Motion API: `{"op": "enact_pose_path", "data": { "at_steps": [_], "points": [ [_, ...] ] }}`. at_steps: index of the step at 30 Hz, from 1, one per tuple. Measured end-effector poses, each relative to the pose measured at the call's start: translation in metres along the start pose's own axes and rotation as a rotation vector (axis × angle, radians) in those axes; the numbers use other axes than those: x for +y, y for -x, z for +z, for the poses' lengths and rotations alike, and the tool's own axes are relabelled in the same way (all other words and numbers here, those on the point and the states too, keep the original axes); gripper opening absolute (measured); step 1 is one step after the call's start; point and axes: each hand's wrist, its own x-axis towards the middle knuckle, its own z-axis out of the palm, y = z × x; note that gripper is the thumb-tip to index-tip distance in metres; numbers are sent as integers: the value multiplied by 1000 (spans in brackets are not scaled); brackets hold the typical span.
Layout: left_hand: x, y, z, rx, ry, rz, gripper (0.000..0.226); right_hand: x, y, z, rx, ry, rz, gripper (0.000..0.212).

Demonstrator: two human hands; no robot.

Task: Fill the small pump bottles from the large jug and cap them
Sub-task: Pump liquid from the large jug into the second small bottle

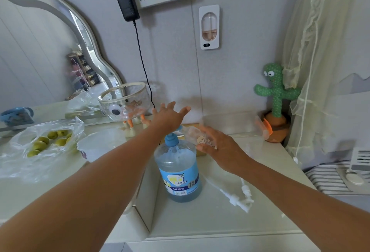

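Blue jug pump [171,140] under splayed left grip [168,116]; right grip [219,148] clamped on small bottle [191,133] beside it.

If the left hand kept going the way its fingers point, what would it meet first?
Probably the grey wall behind the counter. The left hand points away over the jug's pump, with nothing visible between fingertips and wall; the black cable hangs just to its left. Depth is unclear.

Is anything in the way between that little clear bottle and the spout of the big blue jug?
Nothing visible does. The right hand holds the small bottle right at the pump spout of the jug. The left hand rests on top of the pump, not between them.
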Motion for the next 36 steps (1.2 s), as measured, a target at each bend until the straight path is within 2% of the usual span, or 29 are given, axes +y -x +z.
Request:
{"op": "enact_pose_path", "data": {
  "at_steps": [8,12,16,21,24,27,31,36],
  "points": [
    [0,7,11,22,-104,-10,80,9,5,6,-45,-43,57,56],
    [0,5,-1,10,-29,-54,83,2,5,2,-36,12,-1,49],
    [-1,0,-2,-5,-26,-22,91,-2,4,0,-29,45,-22,45],
    [3,5,-3,-5,-6,6,81,0,1,-1,-9,30,-22,46],
    [-2,-3,6,7,-61,11,89,5,-2,2,-20,2,-2,48],
    [-8,-8,15,-49,-181,30,115,6,3,2,-51,-9,14,50],
    [0,5,4,-21,-74,-8,89,3,7,2,-51,-52,20,52],
    [1,4,-4,-21,8,-11,87,-1,4,1,-18,-2,7,49]
  ]
}}
